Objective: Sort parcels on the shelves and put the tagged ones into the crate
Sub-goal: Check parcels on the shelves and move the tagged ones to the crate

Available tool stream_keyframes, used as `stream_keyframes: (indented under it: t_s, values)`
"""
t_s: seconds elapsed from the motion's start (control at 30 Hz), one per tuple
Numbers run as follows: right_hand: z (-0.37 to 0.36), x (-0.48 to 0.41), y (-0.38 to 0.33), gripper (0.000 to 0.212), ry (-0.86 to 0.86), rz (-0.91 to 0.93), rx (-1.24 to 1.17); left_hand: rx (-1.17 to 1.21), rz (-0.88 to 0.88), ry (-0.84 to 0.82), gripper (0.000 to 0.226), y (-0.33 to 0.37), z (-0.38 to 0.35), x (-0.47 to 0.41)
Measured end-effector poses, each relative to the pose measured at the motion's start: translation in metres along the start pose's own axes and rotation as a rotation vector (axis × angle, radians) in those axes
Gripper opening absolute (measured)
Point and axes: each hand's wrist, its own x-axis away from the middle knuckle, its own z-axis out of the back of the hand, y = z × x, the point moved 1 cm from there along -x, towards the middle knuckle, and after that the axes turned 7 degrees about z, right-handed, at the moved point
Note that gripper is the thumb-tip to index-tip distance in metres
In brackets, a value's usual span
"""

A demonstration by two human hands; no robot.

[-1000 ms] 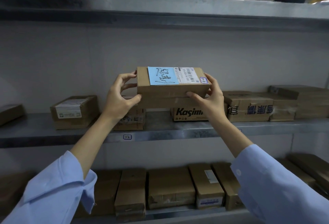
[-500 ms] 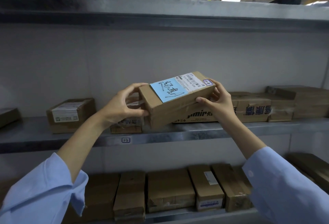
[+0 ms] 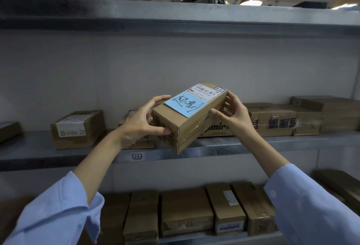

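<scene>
The parcel [image 3: 191,116] is off the shelf [image 3: 253,143], held in the air between both hands, in front of the middle shelf's lip. It is tilted: its long axis runs from a low near end on the left up to a higher far end on the right. The top face is turned towards the person, so the blue tag [image 3: 186,104] with handwriting can be read.

The left hand [image 3: 142,122] grips the low near end, thumb pressed on the end face and fingers curled over the top edge. The right hand [image 3: 231,114] grips the far end, thumb on the long side and fingers wrapped behind.

Since it is tagged, I'd judge it bound for the crate, which is out of sight. Both hands are equally placed to carry it. The move would be to draw it back from the shelf, and the low left end would probably lead.
</scene>
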Motion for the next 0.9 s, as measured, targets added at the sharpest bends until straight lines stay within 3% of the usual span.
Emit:
stream_keyframes:
  t_s: [0.13,0.37,0.47,0.67,0.9]
  values:
    - [-0.003,-0.003,0.000,0.095,0.004,-0.015,0.011,-0.013,-0.009,-0.012,0.086,0.000,-0.006,-0.002]
    - [-0.007,-0.005,-0.006,0.103,-0.012,-0.020,0.054,-0.006,-0.021,0.038,0.085,-0.005,-0.014,-0.007]
    - [-0.009,-0.004,-0.005,0.096,0.014,-0.021,0.120,-0.032,-0.044,0.109,0.083,-0.005,-0.018,-0.010]
    - [-0.019,0.002,-0.009,0.062,-0.102,0.019,0.142,-0.082,-0.099,0.253,0.081,-0.007,-0.026,-0.021]
    - [-0.024,0.005,-0.019,0.052,-0.154,-0.026,0.094,-0.053,-0.145,0.372,0.077,-0.013,-0.042,-0.026]
